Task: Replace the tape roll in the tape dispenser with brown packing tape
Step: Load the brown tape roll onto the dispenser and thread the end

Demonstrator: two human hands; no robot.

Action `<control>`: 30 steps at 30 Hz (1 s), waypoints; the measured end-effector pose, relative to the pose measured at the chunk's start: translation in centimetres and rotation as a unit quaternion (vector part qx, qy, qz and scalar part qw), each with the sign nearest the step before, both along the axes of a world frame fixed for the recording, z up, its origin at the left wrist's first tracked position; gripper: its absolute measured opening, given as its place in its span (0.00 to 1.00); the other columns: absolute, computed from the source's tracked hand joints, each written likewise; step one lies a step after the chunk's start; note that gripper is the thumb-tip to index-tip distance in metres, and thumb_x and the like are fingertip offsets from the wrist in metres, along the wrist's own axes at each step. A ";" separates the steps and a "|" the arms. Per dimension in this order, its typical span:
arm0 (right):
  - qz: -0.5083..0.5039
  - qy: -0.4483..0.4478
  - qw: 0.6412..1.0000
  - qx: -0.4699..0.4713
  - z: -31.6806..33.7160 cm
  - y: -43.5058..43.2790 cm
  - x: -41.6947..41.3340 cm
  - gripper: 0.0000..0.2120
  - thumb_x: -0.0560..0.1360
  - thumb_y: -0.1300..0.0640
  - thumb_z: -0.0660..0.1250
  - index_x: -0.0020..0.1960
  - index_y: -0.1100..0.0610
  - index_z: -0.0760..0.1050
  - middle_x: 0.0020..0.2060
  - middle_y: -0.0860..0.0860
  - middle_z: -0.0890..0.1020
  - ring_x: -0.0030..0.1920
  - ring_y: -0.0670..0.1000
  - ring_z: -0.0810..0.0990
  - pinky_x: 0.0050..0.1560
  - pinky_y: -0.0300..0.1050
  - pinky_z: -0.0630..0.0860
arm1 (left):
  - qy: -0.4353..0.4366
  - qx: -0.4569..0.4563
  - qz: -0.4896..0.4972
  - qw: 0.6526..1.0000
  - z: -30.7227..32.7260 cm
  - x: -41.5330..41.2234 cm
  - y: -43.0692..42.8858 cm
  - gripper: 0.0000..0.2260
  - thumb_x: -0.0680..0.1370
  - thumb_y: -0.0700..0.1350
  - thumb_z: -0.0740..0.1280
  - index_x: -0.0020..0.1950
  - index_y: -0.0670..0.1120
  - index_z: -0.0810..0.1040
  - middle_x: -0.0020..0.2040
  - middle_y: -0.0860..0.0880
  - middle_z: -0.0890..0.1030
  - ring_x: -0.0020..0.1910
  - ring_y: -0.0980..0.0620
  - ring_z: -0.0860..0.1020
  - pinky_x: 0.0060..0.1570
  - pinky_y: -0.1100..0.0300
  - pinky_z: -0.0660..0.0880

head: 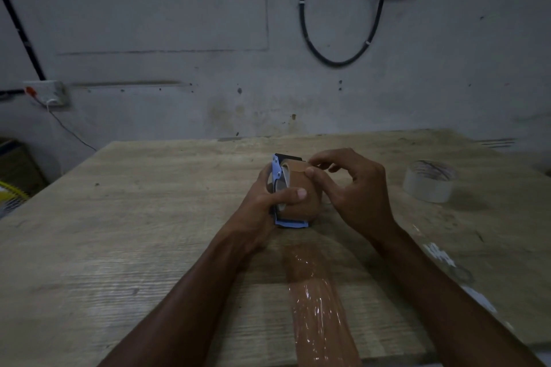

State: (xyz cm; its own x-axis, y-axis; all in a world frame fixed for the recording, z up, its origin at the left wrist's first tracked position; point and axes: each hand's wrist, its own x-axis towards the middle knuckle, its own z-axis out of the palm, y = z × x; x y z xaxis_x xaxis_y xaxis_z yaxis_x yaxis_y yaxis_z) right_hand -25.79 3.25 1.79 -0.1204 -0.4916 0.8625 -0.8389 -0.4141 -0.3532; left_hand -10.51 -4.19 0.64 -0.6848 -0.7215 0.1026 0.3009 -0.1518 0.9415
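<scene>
Gripped blue dispenser [276, 179] with left hand [268, 197], half hiding brown roll [301, 197]; pinched its tape end with right hand [354, 185].

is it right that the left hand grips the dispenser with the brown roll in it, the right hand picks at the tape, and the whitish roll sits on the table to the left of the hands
Not quite: in the head view the whitish roll sits on the table to the right of the hands. The rest holds: the left hand grips the dispenser with the brown roll in it, and the right hand picks at the tape.

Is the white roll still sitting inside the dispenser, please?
No, the white roll lies on the table, apart from the dispenser.
</scene>
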 end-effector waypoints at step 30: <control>0.000 0.061 0.998 0.004 0.3 -0.2 0.1 0.05 0.77 0.59 0.65 0.46 0.61 0.77 0.41 0.51 0.79 0.41 0.42 0.72 0.43 0.29 0.70 | -0.060 -0.025 0.014 0.998 -0.9 -0.5 -0.6 0.46 0.56 0.51 0.77 0.73 0.55 0.64 0.67 0.40 0.73 0.60 0.38 0.77 0.51 0.43 0.79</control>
State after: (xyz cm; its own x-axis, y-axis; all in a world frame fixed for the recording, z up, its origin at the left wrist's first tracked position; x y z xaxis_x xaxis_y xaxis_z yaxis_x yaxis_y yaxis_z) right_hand -25.68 3.07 2.07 -0.0144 -0.4994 0.8662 -0.8756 -0.4120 -0.2521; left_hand -10.97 -4.76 -0.27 -0.6746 -0.7360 0.0572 0.1894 -0.0978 0.9770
